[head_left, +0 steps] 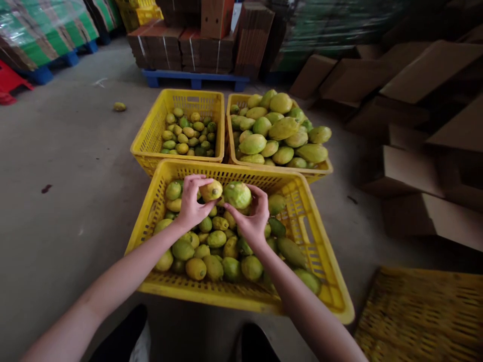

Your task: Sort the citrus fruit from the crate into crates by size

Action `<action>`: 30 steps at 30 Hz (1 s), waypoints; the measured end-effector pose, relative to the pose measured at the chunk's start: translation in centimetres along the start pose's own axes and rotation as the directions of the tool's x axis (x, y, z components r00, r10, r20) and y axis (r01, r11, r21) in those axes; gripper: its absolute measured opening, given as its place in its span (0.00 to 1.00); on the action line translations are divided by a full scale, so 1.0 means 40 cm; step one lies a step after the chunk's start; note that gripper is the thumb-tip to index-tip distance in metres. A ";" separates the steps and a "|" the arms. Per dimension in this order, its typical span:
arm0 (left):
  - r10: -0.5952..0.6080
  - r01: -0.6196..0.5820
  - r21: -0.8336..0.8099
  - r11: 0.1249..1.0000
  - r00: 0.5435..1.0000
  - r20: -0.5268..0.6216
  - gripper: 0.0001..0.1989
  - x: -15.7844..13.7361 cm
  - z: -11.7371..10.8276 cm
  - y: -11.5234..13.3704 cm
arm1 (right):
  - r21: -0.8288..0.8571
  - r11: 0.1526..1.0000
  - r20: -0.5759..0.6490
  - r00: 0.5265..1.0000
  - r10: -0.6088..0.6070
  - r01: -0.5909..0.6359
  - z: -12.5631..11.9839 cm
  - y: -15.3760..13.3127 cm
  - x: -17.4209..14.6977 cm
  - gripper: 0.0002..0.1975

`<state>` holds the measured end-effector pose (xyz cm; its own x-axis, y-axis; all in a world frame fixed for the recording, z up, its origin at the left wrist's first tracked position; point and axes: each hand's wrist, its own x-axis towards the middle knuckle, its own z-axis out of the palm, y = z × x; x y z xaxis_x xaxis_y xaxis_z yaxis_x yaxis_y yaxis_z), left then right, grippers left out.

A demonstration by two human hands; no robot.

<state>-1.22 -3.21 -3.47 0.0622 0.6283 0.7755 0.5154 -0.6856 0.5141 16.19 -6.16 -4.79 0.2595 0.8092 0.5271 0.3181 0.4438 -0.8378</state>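
My left hand [194, 203] is closed round a yellow lemon [212, 190], thumb below and fingers above. In my right hand [254, 216] is a larger green lemon [237, 195] with bumpy skin, gripped between thumb and fingers. The two fruits are side by side above the near yellow crate [241, 300]. Many green and yellow lemons [217, 239] lie in that crate, partly hidden by my hands and forearms.
Behind stand a yellow crate [145, 136] of small lemons and another crate [231, 136] heaped with large ones. One lemon [119, 106] lies on the floor. Open cardboard boxes [411, 171] crowd the right; a yellow slatted crate [422, 311] sits at lower right. A blue pallet [196, 80] holds flattened cartons.
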 end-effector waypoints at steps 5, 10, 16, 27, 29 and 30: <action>-0.052 0.052 0.030 0.998 0.999 0.003 0.23 -0.001 0.000 -0.011 | 0.046 0.995 -0.013 0.996 -0.086 0.087 0.011 -0.002 -0.002 0.30; -0.041 0.040 0.020 0.999 0.998 0.046 0.21 -0.005 -0.001 -0.006 | 0.034 0.995 -0.035 0.995 -0.095 0.097 0.014 0.002 0.001 0.29; -0.278 0.312 -0.272 0.910 0.947 0.158 0.23 -0.007 0.013 -0.001 | 0.051 0.998 -0.048 0.999 -0.025 0.028 0.014 0.003 0.000 0.29; -0.654 0.741 -0.598 -0.307 0.291 0.698 0.15 0.041 0.010 -0.001 | 0.506 0.516 0.361 0.713 0.601 -0.691 -0.010 0.017 0.051 0.18; -0.645 0.717 -0.574 -0.396 0.227 0.730 0.14 0.053 0.002 0.010 | 0.526 0.398 0.474 0.648 0.596 -0.752 -0.019 0.015 0.060 0.21; -0.645 0.707 -0.567 -0.423 0.204 0.736 0.14 0.057 -0.001 0.014 | 0.533 0.366 0.497 0.632 0.595 -0.763 -0.022 0.012 0.062 0.23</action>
<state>-0.83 -2.18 -1.40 0.3094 0.8411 -0.4437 -0.6584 0.5261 0.5383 17.81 -4.27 -3.76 -0.1004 0.9666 -0.2359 -0.5673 -0.2504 -0.7845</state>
